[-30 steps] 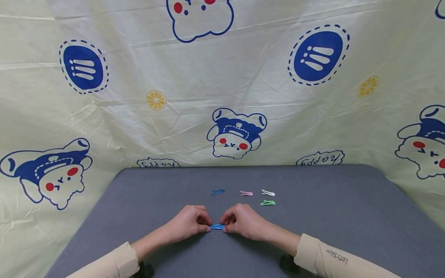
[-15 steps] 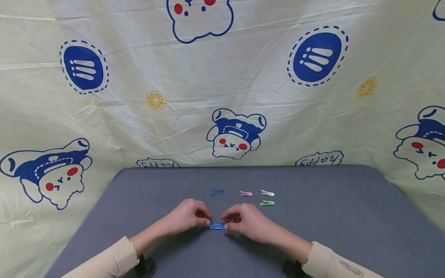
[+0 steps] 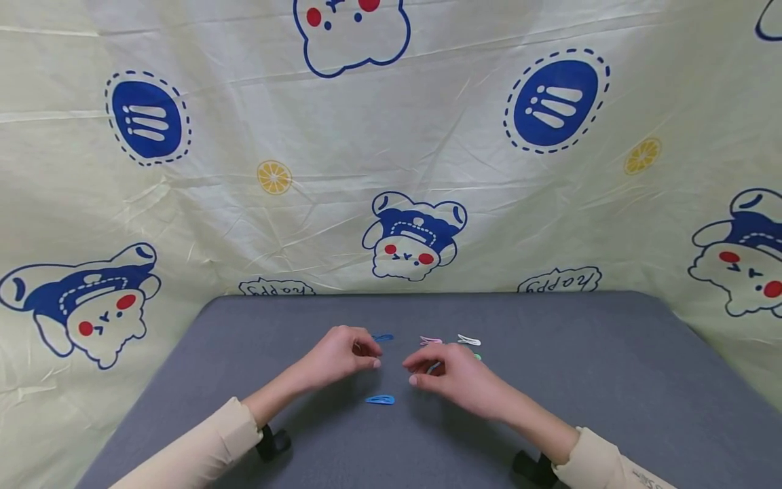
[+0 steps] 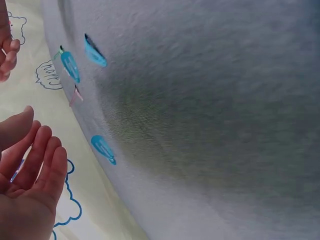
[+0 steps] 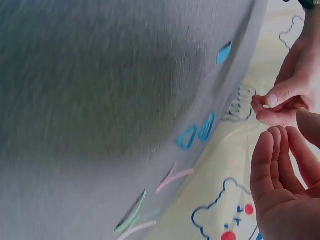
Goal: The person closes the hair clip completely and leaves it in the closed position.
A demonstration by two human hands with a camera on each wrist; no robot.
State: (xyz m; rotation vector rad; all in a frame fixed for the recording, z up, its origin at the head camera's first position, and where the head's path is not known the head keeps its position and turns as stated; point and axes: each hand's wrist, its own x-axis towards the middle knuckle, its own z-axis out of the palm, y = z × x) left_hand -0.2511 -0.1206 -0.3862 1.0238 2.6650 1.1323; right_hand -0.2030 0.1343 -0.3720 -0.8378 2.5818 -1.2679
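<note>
A blue snap hair clip lies on the table below both hands. My left hand hovers past it, partly covering a darker blue hair clip. To the right, my right hand is raised above the table, and a sliver of blue shows among its fingers. In the left wrist view, the left hand has slightly bent fingers with the thumb apart. Its twin, the right hand, appears likewise in the right wrist view, with no clip visible in it. Several blue clips appear in the wrist views.
Further back lie a pink hair clip and a white one, the white hair clip. A green hair clip is mostly hidden by the right hand. Beyond the grey table hangs a printed curtain.
Both hands have let go of the blue hair clip and lifted away from it, moving up and further over the table. The clip stays almost where it was.
</note>
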